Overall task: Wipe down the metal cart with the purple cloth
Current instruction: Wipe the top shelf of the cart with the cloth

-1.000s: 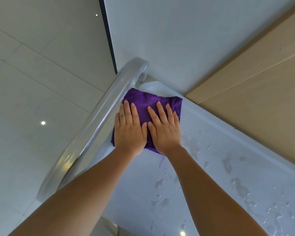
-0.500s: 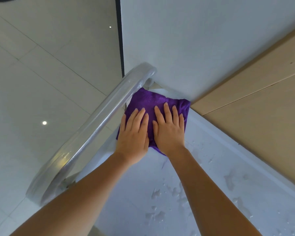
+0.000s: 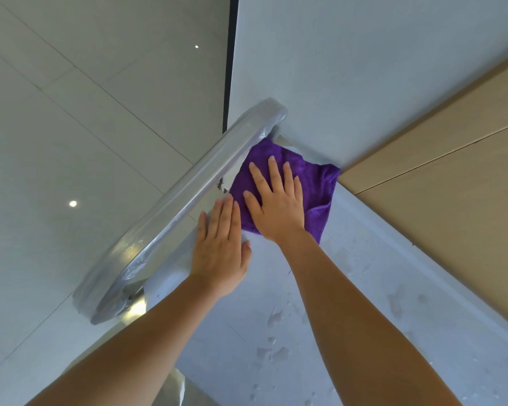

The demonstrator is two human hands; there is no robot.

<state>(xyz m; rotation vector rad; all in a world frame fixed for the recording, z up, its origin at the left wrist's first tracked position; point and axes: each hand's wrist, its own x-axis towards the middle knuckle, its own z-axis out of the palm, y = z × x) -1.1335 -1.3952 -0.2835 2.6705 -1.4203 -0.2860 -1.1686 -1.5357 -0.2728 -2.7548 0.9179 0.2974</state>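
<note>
Floor point(image 3: 71, 112): pale shiny tiles on the far left, with small bright spots of light on them.
Handle point(image 3: 182, 206): a thick silver bar wrapped in clear plastic, running along the left edge of the metal cart point(image 3: 276, 347).
Left hand point(image 3: 220, 247): it lies flat on the cart top, just beside the handle. Its fingers point(image 3: 223, 212) are straight and close together. The tips touch the near edge of the purple cloth point(image 3: 317, 186), or perhaps only come very close; it is hard to tell.
Purple cloth: it sits in the far corner of the cart top, next to the handle's far end.
Right hand point(image 3: 279, 206): it presses flat on the cloth, fingers spread and straight.
Water drops point(image 3: 276, 353): wet spots on the cart top, between the two arms.
Wall point(image 3: 364, 68): pale grey, behind the cart.
Wood panel point(image 3: 452, 186): light brown, along the cart's right side.
</note>
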